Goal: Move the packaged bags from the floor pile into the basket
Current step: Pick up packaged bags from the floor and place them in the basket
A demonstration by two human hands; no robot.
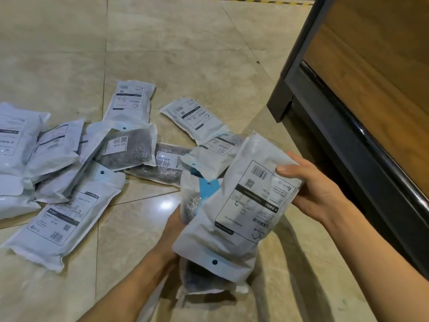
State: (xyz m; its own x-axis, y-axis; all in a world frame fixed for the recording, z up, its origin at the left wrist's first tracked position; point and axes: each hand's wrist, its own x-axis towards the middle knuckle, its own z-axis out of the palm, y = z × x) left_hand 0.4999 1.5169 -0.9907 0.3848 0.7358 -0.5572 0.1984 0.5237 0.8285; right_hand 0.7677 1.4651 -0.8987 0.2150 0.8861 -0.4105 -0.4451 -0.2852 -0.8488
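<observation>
Several white packaged bags (69, 159) with printed labels lie scattered in a pile on the tiled floor at the left and centre. I hold a stack of bags above the floor at lower centre. My right hand (311, 189) grips the top bag (236, 205) by its upper right edge, thumb on the label side. My left hand (173, 231) is mostly hidden behind the stack and holds it from underneath and the left side. A second held bag (197, 198) with a blue card shows behind the top one. No basket is in view.
A dark-framed wooden piece of furniture (362, 94) stands at the right, its edge close to my right hand. Glossy beige floor tiles (185, 43) stretch beyond the pile. A yellow-black striped line (267, 0) runs along the far floor.
</observation>
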